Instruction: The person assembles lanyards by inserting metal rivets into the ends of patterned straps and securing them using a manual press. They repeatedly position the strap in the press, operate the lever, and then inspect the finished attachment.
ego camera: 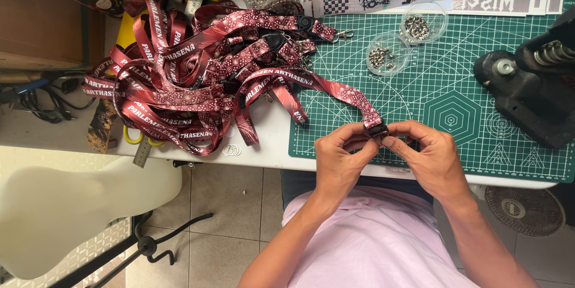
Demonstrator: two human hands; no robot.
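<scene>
Left hand (338, 153) and right hand (428, 153), 2 together, pinch 1 dark red lanyard strap (344, 91) near 2 clear rivet dishes (389, 53).

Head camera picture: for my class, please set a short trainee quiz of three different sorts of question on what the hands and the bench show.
1. True or false: both hands pinch the end of one dark red lanyard strap.
2. Multiple choice: the two round clear dishes of small metal pieces stand on (A) the green cutting mat, (B) the floor, (C) the lanyard pile.
3. Short answer: what stands at the mat's right edge?

Key
1. True: left hand and right hand meet at the strap's black clip.
2. A.
3. A black hand press.
</scene>
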